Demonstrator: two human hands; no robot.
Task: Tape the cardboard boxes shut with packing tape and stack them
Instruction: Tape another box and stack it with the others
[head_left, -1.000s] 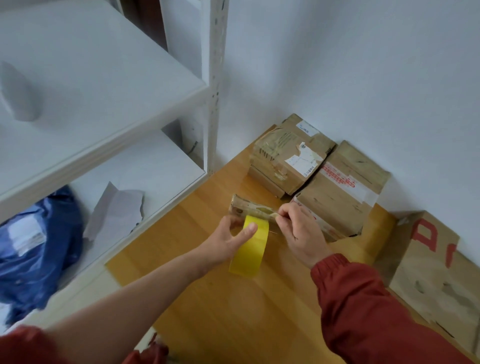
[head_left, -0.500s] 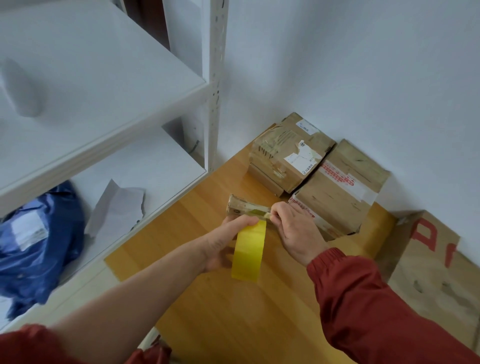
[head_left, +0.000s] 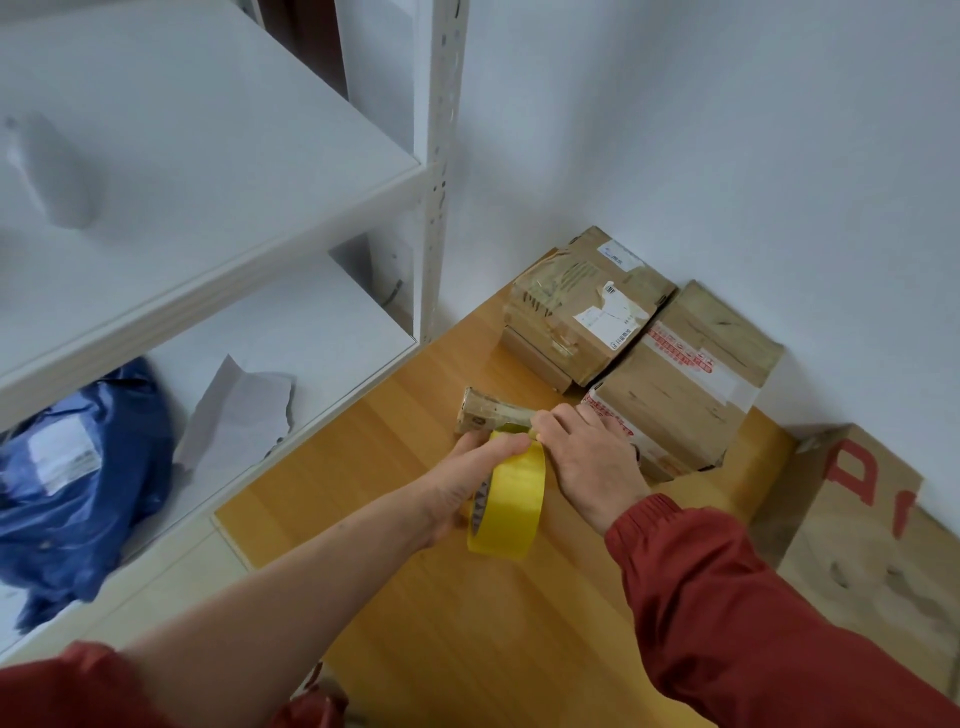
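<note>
Head view, centre: left hand (head_left: 462, 486) grips tape roll (head_left: 514, 506), right hand (head_left: 592, 467) pinches its top; the end could slip and restick.

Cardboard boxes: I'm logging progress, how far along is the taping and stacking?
Done: the white-labelled brown cardboard box and red-printed brown cardboard box sit closed. In hand: left hand grips the yellow packing-tape roll; right hand picks at its top edge, above a small flat cardboard box. Left: no yellow tape on any box; stacking.
</note>
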